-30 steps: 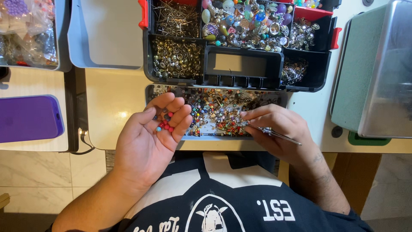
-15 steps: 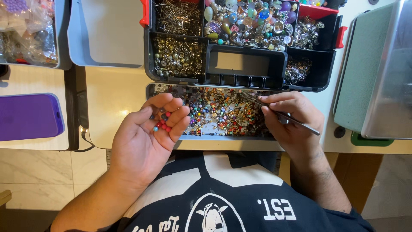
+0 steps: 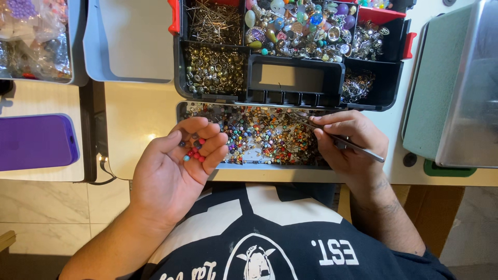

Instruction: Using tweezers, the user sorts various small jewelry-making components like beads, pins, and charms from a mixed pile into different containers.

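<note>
My left hand (image 3: 174,168) is cupped palm up at the near left edge of a shallow tray (image 3: 249,165) full of small mixed coloured beads. Several round beads (image 3: 193,150), red, blue and dark, rest on its fingers. My right hand (image 3: 348,142) hovers over the tray's right end and grips thin metal tweezers (image 3: 332,136). The tweezer tips point left, over the beads near the tray's far edge. Whether a bead sits between the tips is too small to tell.
Behind the tray stands a black organiser case (image 3: 290,78) with compartments of metal findings, pins and large beads. A grey lid (image 3: 129,41) and bags of beads (image 3: 31,36) lie far left, a purple flat case (image 3: 33,142) at left, a metal box (image 3: 456,88) at right.
My right hand has shifted right and toward the tray's far edge, turning the tweezers so their tips point left. My left hand has stayed in place with the beads.
</note>
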